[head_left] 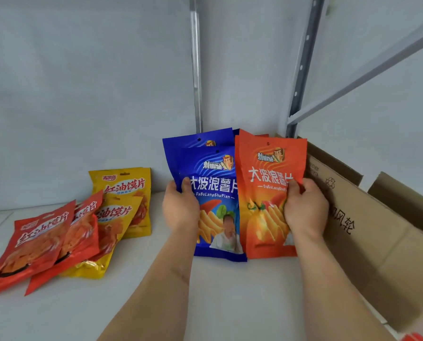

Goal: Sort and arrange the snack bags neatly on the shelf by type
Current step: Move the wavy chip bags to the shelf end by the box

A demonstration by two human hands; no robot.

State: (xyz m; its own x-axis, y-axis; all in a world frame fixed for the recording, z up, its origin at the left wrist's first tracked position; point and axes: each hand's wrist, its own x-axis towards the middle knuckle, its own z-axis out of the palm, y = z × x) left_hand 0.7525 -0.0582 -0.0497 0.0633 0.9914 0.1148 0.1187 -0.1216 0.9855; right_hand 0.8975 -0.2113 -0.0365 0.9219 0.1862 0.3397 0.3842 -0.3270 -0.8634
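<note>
Blue chip bags (210, 168) stand upright at the back of the white shelf (230, 291), one behind another. My left hand (181, 210) grips their left edge, thumb on the front. Beside them on the right stand orange chip bags (267, 217), touching the blue ones. My right hand (304, 207) grips the orange bags' right edge, thumb over the front. At the left, yellow snack bags (129, 190) lean against the wall, and red snack bags (40, 242) lie tilted in front, overlapping them.
An open cardboard box (377, 230) sits at the right, close against the orange bags. A grey shelf upright (301, 70) and a diagonal brace rise behind it. Bare shelf surface shows in the front middle.
</note>
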